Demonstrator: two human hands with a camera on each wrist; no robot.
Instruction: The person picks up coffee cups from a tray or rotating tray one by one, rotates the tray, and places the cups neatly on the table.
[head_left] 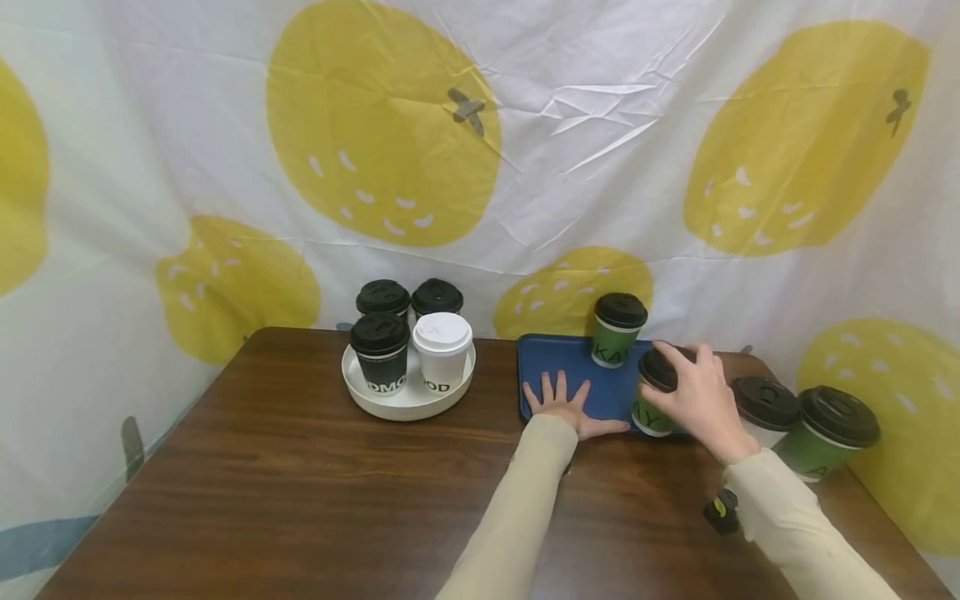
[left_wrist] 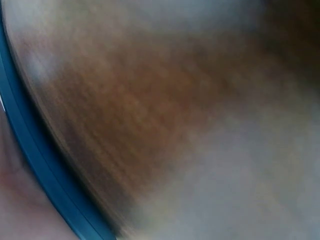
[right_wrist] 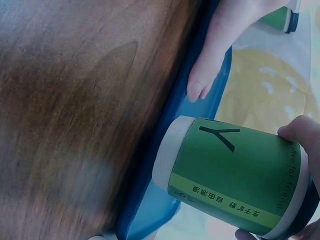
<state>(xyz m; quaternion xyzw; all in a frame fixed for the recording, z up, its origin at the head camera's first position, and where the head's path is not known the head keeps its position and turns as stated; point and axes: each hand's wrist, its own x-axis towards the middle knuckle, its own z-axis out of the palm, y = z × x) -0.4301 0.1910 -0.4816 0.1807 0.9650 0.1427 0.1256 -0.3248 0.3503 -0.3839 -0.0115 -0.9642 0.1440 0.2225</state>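
Cream sleeves (head_left: 510, 517) stretch up from the bottom of the head view, over a brown wooden table (head_left: 300, 500). My left hand (head_left: 558, 408) has its fingers spread wide, holding nothing, at the near side of a blue tray (head_left: 536, 358). My right hand (head_left: 705, 408) has its fingers curled round the black-lidded top of a green paper cup (head_left: 651, 417) at the tray's front; whether the cup's base touches the tray, I cannot tell. A second green cup (head_left: 611, 343) stands upright at the tray's back. Beside my right hand are a white cup (head_left: 761, 433) and a third green cup (head_left: 813, 454), both black-lidded. Off to the left, a round white tray (head_left: 401, 412) carries four lidded cups (head_left: 382, 371). Behind hangs white cloth (head_left: 600, 167) printed with yellow lemons.

From my left wrist, everything is blurred past a dark blue band (left_wrist: 45, 170); I cannot tell the fingers' state there.

From my right wrist, my fingers pinch the green paper cup's lid end; its sleeve shows a black Y.
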